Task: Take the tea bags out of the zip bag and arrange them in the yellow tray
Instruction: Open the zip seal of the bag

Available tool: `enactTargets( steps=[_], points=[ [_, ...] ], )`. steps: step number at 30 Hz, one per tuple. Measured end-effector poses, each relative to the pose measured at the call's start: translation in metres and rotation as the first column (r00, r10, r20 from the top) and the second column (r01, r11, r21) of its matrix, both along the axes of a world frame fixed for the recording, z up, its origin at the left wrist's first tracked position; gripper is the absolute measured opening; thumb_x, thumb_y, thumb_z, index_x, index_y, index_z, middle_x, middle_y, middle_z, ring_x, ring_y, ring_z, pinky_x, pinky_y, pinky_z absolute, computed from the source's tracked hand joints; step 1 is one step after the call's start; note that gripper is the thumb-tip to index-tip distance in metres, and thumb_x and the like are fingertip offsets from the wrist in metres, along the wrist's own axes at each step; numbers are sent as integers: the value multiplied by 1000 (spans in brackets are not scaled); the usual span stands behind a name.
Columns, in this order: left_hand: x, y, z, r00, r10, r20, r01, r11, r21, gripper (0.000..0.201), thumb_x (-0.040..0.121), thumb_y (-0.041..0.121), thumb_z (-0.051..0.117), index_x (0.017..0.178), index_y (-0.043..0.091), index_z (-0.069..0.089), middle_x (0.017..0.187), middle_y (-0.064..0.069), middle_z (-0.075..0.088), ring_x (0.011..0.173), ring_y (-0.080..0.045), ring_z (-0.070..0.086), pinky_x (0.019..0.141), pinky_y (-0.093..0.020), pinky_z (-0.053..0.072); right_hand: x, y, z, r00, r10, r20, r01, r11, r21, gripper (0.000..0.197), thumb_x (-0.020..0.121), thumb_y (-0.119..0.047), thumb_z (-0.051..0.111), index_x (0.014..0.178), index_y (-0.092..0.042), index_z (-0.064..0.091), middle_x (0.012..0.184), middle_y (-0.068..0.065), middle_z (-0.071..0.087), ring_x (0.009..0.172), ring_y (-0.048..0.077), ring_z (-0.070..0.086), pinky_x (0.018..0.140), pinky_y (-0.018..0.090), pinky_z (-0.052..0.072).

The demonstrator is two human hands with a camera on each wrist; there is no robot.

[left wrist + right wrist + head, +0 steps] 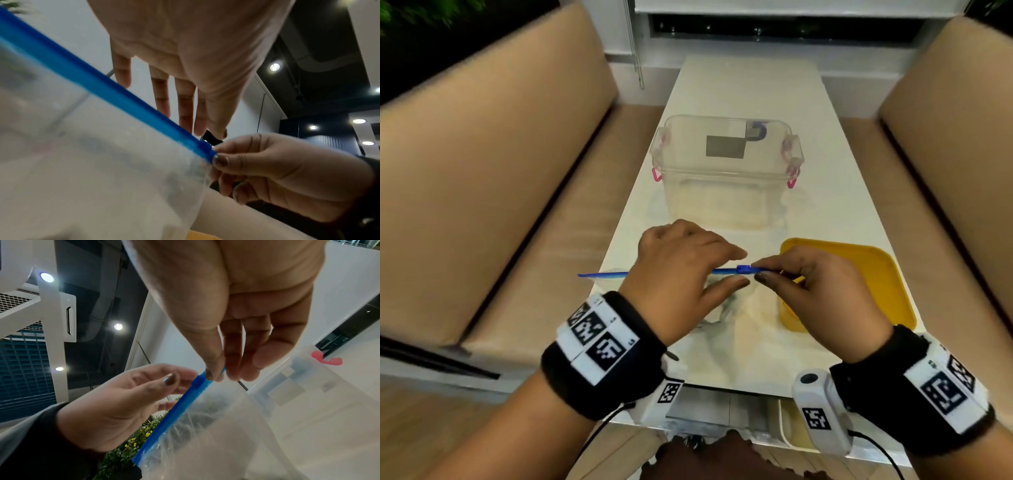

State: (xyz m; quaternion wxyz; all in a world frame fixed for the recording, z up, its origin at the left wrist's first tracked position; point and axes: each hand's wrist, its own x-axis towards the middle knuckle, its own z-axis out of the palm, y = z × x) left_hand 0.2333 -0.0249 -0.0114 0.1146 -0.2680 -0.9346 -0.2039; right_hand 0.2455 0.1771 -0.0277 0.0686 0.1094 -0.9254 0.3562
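Observation:
A clear zip bag (722,308) with a blue zip strip (602,274) hangs upright over the white table (750,89). My right hand (759,271) pinches the right end of the strip (218,378), just past the blue slider (197,384). My left hand (743,268) straddles the strip at the slider, index finger above and thumb below, fingers straight and not touching it. Inside the bag I see only blurred greenish shapes. The yellow tray (876,274) lies on the table to the right, under my right hand, with nothing visible in it.
A clear plastic box (726,164) with pink latches stands behind the hands in the middle of the table. Beige sofa seats (482,171) flank the narrow table on both sides. A window sill and a hanging cord lie at the far end.

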Motion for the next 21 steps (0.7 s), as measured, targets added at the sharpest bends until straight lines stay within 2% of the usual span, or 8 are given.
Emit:
enactTargets(
  steps=[2,4,7,9,11,15,18,21],
  points=[
    [-4,9,-3,1000,-3,-4,3,1000,-10,37,85,59,40,99,39,67,90,18,67,96,-16,56,78,-37,33,1,-2,2,1000,25,-18,-25,1000,14,17,88,-25,65,99,-33,75,73,-12,62,80,6,55,61,10,37],
    [-8,13,-5,1000,2,5,-2,1000,-17,33,87,57,40,92,39,67,84,18,66,93,-16,54,76,-35,29,1,-4,5,997,60,-47,-58,997,44,18,90,-23,63,101,-32,75,71,-7,61,71,10,55,60,18,39],
    [-10,15,-8,1000,8,1,-8,1000,-2,26,87,52,46,85,37,67,79,17,65,90,-16,54,76,-36,30,1,-4,4,992,80,-98,-77,996,37,17,90,-19,63,98,-28,76,71,-2,64,70,15,57,59,31,44],
    [-12,13,-9,998,13,-67,-16,999,-42,27,87,50,44,81,35,66,76,17,64,86,-17,56,74,-38,33,-1,-3,2,991,61,-121,-58,998,29,15,89,-17,64,95,-24,76,71,-2,65,70,16,59,60,32,45],
    [-15,4,-8,991,36,-129,-46,996,-74,27,87,48,44,79,34,66,75,17,63,85,-18,57,73,-37,32,-4,0,0,990,24,-142,-22,1000,16,14,89,-16,65,94,-21,76,73,-3,66,71,13,58,63,29,45],
    [-21,-33,-2,986,106,-130,-120,987,-103,29,86,51,42,82,35,66,77,18,63,90,-16,56,75,-35,29,-9,13,-3,987,-75,-141,71,997,-39,13,88,-16,65,94,-18,76,76,-7,66,79,2,54,70,9,40],
    [-22,-64,0,979,157,-127,-173,977,-122,30,87,53,39,85,37,65,76,21,57,92,-12,52,78,-38,28,-9,23,-3,987,-114,-116,110,993,-41,13,88,-17,65,96,-19,76,78,-12,65,79,-2,54,70,10,42],
    [-22,-90,0,966,213,-150,-232,964,-127,28,87,53,41,86,37,65,78,20,60,92,-9,47,79,-33,20,-10,29,-2,986,-140,-95,138,990,-26,14,88,-19,65,97,-22,76,82,-12,66,77,-3,55,69,3,39]
  ],
)
